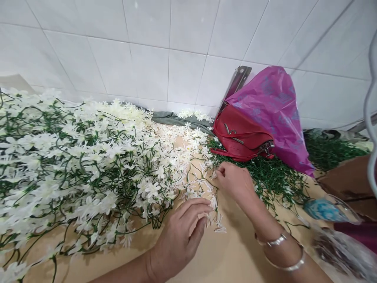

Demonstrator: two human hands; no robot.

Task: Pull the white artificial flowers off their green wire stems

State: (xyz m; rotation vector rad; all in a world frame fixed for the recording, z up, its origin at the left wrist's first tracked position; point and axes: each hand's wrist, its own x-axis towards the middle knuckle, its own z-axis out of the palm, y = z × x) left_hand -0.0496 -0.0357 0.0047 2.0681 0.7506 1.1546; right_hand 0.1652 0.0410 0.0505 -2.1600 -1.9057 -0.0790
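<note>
My left hand [183, 235] is low in the middle of the view, above the tabletop. Its fingers are curved, with a small gap between thumb and forefinger and loose white stamens [219, 225] just beyond the tips. Farther up, my right hand [235, 181] is closed, thumb and forefinger together near the scattered stamens and in front of the green stems; anything in the pinch is too small to make out. A thin green stem [217, 192] curves between the hands. On the left spreads a large heap of artificial white flowers [106, 157] on green stems.
A red handbag [244, 131] and a purple plastic bag [273, 98] stand against the tiled wall [188, 31]. Green stems [273, 177] lie in front of them. On the right are a blue-patterned item [325, 209], clear plastic packaging [343, 251] and a white cable [368, 106].
</note>
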